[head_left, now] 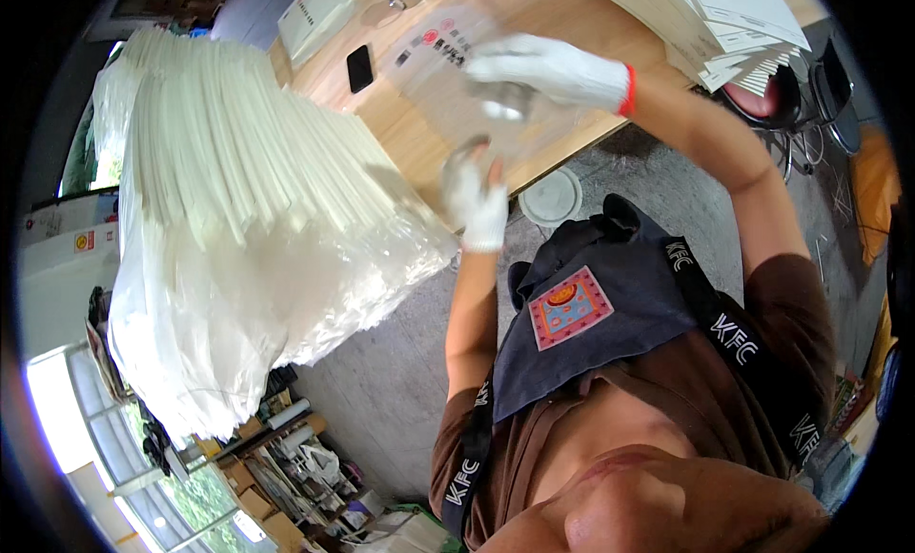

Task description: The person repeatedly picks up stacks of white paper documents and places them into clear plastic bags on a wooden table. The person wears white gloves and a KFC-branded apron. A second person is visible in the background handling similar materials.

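My left hand, in a white glove with bare fingertips showing, is at the table's near edge beside a clear plastic bag. Motion blurs its fingers, so whether they pinch the bag is unclear. Above the same bag is my right hand, in a white glove with a red cuff. Its fingers look stretched out and apart from the thumb, somewhat smeared. The bag lies flat on the wooden table and carries dark and red print. Part of it is hidden beneath my right hand.
A tall mass of white sheets in clear plastic stands left. On the table are a black phone, a white packet and stacked printed sheets. Below are a round white lid and, at right, a stool.
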Demonstrator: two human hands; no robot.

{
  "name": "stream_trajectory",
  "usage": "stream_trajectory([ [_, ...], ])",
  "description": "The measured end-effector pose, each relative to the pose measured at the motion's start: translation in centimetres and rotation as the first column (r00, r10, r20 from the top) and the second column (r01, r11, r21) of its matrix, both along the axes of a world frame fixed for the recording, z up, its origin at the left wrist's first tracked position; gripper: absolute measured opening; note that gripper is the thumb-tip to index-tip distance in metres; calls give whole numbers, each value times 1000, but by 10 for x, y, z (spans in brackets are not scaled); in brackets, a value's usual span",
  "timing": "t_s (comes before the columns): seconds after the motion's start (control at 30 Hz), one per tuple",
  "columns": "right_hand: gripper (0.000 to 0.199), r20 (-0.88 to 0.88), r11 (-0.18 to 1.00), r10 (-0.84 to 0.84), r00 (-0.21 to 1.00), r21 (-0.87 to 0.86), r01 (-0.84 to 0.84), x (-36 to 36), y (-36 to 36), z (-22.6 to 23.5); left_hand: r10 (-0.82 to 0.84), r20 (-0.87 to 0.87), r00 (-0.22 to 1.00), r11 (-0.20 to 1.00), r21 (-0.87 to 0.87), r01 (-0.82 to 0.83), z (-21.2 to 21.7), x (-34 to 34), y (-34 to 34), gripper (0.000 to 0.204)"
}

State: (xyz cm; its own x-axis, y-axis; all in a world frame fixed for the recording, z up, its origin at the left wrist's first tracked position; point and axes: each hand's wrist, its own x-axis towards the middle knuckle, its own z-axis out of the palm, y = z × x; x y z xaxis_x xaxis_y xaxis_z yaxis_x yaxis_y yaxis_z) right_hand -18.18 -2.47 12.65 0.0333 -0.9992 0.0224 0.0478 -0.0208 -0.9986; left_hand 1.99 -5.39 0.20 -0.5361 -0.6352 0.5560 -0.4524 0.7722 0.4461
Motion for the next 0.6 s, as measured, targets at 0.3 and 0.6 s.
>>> stream_trajectory([
  [0.3,32,296,882,-298,908,448,144,-30,85,-165,-127,205,971,897,441,24,-128,-49,-94,16],
  [0.6,35,295,891,-196,935,451,44,5,22,-176,-133,233,963,799,601,-35,-59,-47,-125,28],
])
